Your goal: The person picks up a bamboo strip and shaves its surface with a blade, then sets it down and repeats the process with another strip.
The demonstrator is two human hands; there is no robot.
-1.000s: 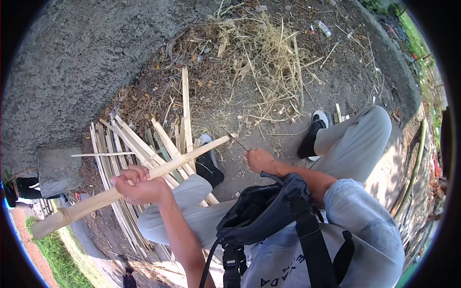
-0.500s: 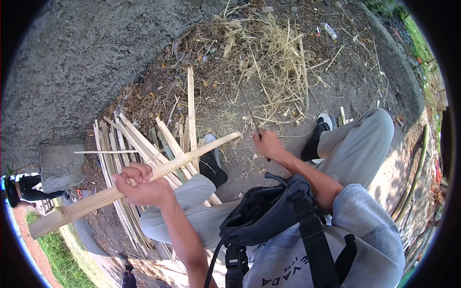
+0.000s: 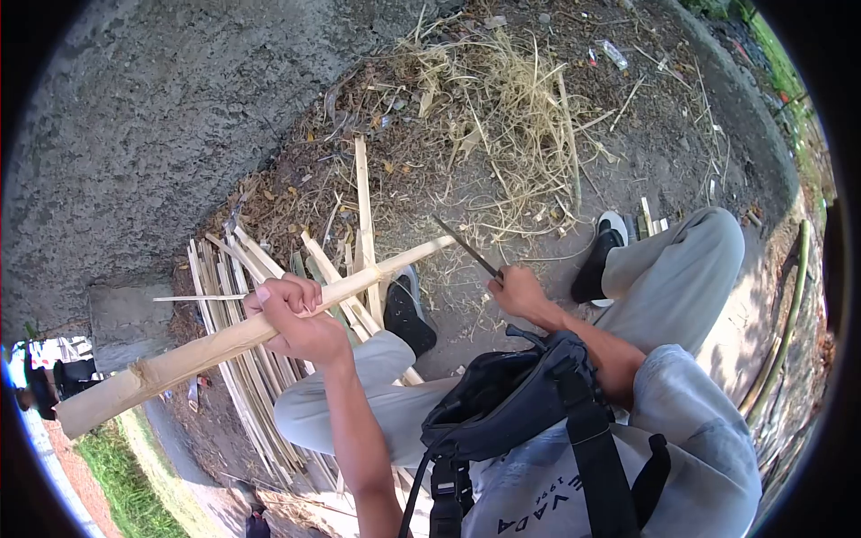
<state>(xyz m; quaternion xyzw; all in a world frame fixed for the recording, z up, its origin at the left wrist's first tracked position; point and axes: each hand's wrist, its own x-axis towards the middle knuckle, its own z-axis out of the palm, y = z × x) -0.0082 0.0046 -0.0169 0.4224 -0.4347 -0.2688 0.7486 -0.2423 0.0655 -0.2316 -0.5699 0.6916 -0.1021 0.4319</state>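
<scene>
My left hand (image 3: 303,321) is closed around a long split piece of bamboo (image 3: 202,351), gripping it near the middle. The piece slants across the view, its wide end at the lower left and its narrow end at centre. In my right hand (image 3: 522,292) is a knife (image 3: 468,246) with a thin dark blade, the fingers wrapped round its handle. The blade points up and to the left, overlapping the bamboo's narrow tip in this view. Below the left forearm and beside my leg lie several pale bamboo strips (image 3: 224,309).
A heap of dry shavings (image 3: 511,108) covers the ground ahead. The rough grey concrete (image 3: 197,117) rises at the upper left. My shoes (image 3: 410,314) rest on the dirt, and a black bag (image 3: 502,394) hangs at my chest. Green poles (image 3: 785,327) lie at the right.
My left hand has shifted up and right along the bamboo towards its narrow end. The knife blade has swung left, from nearly upright to a slant across the bamboo's tip.
</scene>
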